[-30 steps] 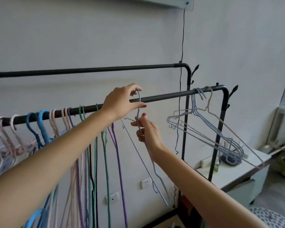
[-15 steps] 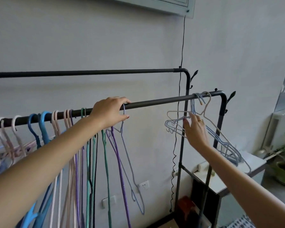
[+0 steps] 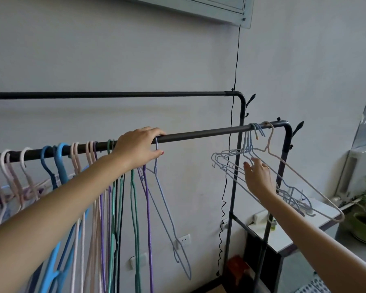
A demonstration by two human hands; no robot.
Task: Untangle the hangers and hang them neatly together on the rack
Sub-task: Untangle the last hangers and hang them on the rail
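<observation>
Head view: no writing is legible. The left hand [image 3: 138, 150] curls over the front rail [image 3: 199, 135], pinching a pale blue hanger [image 3: 169, 216] by its hook. The right hand [image 3: 259, 178], fingers spread, touches the tangled hangers [image 3: 232, 163] bunched at the rail's right end. Bare rail lies between them.

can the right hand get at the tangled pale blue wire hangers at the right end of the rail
Probably yes: the right hand is already at the tangled pale blue wire hangers, fingers straight, and nothing stands between them.

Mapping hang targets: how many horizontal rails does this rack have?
2: rear rail, higher, by the wall; front rail, lower, gripped by the left hand. Both run off frame left.
</observation>
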